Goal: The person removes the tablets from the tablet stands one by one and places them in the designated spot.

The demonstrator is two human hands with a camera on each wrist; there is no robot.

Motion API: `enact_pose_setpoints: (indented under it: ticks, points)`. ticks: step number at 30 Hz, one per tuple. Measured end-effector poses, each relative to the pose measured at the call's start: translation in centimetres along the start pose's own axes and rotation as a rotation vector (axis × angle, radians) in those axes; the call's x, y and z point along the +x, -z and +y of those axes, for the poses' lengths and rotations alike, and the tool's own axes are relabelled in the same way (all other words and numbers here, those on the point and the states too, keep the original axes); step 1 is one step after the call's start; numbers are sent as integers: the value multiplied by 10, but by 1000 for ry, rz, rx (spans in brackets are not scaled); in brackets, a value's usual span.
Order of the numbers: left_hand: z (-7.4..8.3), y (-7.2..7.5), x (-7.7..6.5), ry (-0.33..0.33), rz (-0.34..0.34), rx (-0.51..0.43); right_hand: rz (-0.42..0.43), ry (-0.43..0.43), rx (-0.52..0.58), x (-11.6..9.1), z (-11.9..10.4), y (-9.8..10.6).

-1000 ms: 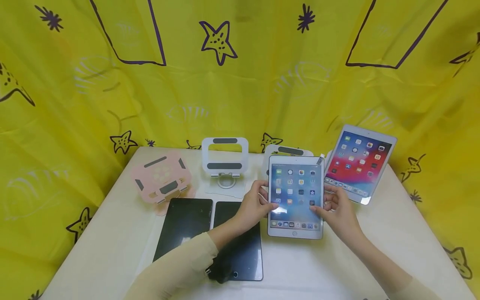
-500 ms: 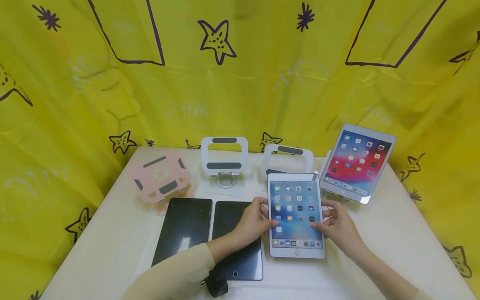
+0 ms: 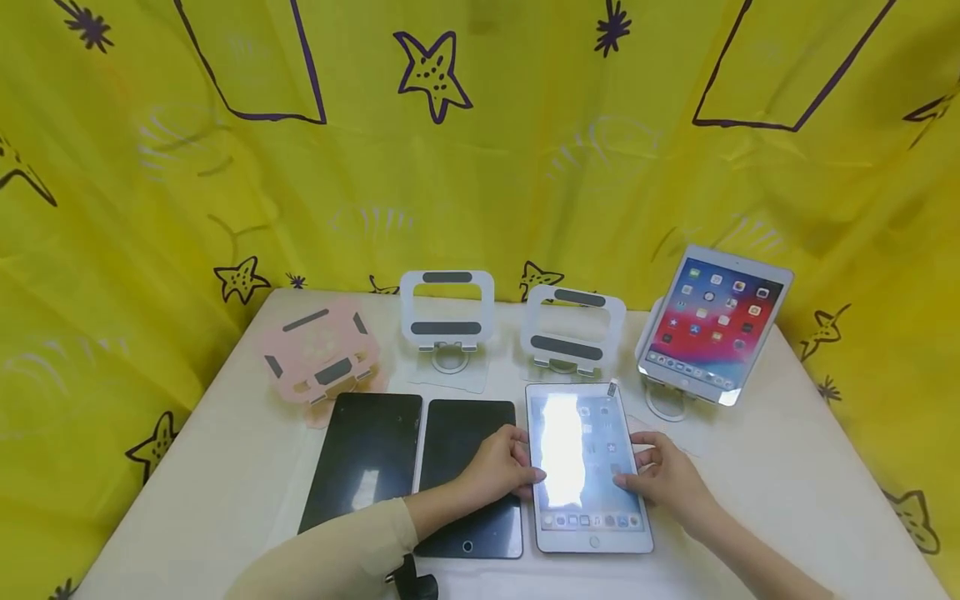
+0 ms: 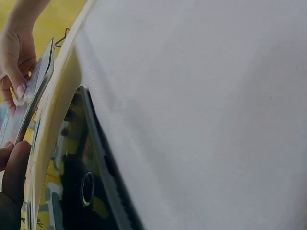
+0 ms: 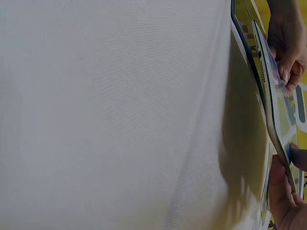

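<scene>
A white-framed tablet (image 3: pixel 588 500) with a lit screen of app icons is held upright-facing between both hands, low over the white table. My left hand (image 3: pixel 497 468) pinches its left edge, thumb on the glass and fingers behind. On the opposite edge, my right hand (image 3: pixel 669 482) grips it the same way. Bright glare covers part of the screen. In the right wrist view the tablet (image 5: pixel 274 105) tilts above the cloth and casts a shadow. Just left of it lies a black tablet (image 3: pixel 472 433) with its screen dark, partly covered by my left forearm.
Another dark tablet (image 3: pixel 367 450) lies farther left. Behind stand a pink tablet stand (image 3: pixel 324 346), a white stand (image 3: pixel 447 328) and a second white stand (image 3: pixel 570 345). At right, a lit tablet (image 3: pixel 716 325) leans on a stand. A yellow curtain (image 3: pixel 480 200) hangs behind the table.
Both hands have brought the white tablet down and toward the person, lowering it to the tabletop. The second white stand behind it has come fully into view.
</scene>
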State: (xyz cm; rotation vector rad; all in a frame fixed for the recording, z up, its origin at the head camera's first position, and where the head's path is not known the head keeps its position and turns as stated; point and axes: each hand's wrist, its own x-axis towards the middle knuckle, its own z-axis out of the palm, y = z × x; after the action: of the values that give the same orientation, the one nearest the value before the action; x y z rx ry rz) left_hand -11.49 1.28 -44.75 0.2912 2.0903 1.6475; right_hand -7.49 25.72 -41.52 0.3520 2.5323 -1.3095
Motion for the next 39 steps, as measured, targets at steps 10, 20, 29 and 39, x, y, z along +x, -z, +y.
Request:
enact_pose_setpoints:
  ticks: [10, 20, 29, 39]
  points:
    - [-10, -1, -2, 49, -4, 11, -45, -42, -11, 6, 11, -8]
    - [-11, -1, 0, 107, -44, 11, -67, -77, -67, 12, 17, -14]
    - [4, 5, -1, 157, -114, 110, -53, -64, -121, 12, 16, -16]
    - [14, 7, -1, 135, -180, 86, -19, 1, -285, 4, 14, -16]
